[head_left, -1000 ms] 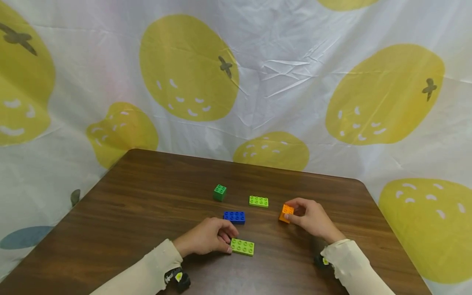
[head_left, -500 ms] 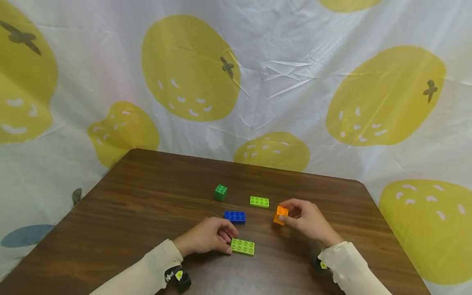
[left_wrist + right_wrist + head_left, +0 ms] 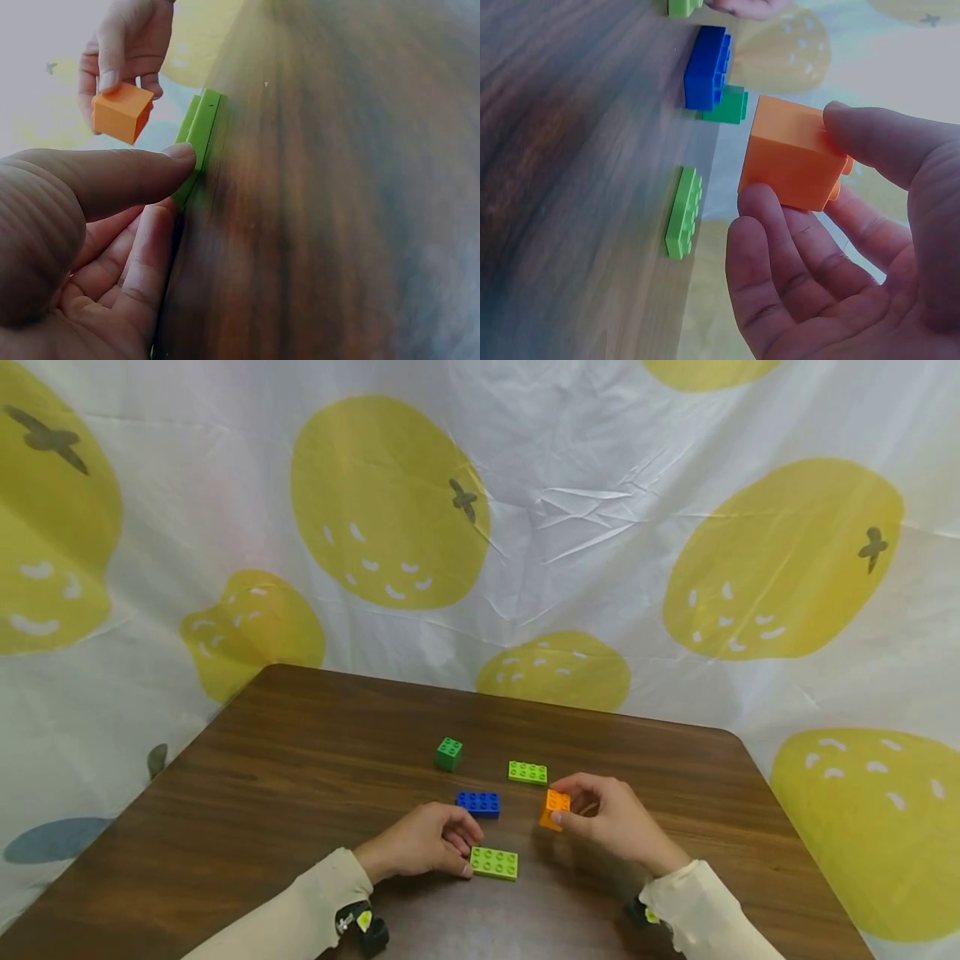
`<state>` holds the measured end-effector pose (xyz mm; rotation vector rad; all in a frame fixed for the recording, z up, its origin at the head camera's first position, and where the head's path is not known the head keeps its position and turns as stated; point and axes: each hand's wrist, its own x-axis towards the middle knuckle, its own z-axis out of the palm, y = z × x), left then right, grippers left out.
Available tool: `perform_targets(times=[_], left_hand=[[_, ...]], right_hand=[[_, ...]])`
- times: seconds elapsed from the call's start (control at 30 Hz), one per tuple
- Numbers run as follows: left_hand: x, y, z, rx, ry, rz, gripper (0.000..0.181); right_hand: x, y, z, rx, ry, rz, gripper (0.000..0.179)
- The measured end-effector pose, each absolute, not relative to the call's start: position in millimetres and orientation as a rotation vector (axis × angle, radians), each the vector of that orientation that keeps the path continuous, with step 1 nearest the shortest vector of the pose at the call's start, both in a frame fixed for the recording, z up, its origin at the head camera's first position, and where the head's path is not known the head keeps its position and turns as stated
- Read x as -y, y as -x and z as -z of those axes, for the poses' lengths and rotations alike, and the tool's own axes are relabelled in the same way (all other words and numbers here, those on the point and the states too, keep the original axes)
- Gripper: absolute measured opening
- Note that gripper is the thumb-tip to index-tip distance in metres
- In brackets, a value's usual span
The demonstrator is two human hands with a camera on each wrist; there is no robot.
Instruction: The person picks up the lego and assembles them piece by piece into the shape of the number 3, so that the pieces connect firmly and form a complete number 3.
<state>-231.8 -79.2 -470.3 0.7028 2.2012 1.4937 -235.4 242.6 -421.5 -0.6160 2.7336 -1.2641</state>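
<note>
Held up off the table, an orange building brick [image 3: 555,808] is pinched between the thumb and fingers of my right hand [image 3: 618,822]. The right wrist view shows the orange brick's [image 3: 793,154] smooth sides, its studs turned toward the palm. My left hand [image 3: 423,843] rests on the table and pinches the left end of a flat lime-green brick [image 3: 493,863], which lies studs up. In the left wrist view the thumb presses against that lime-green brick [image 3: 201,135], with fingers at its other side. A blue brick [image 3: 478,804] lies just beyond the left fingers.
Farther back on the brown wooden table [image 3: 337,727] stand a small dark-green brick [image 3: 449,753] and a second flat lime-green brick [image 3: 528,772]. A white curtain [image 3: 570,560] with yellow fruit prints hangs behind the far edge.
My right hand has carried the orange brick leftward and slightly nearer, toward the flat lime-green brick at my left hand. The left hand has stayed in place.
</note>
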Motion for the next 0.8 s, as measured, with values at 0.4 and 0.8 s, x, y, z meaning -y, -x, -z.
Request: perform_targets(times=[0.4, 0.8], left_hand=[[79, 235, 472, -2.241, -0.695, -1.448, 0.035], [78, 234, 471, -2.243, -0.695, -1.454, 0.034]], right_hand=[[-231, 229, 420, -2.719, 0.715, 1.244, 0.034], [-217, 222, 423, -2.691, 0.926, 1.209, 0.034]])
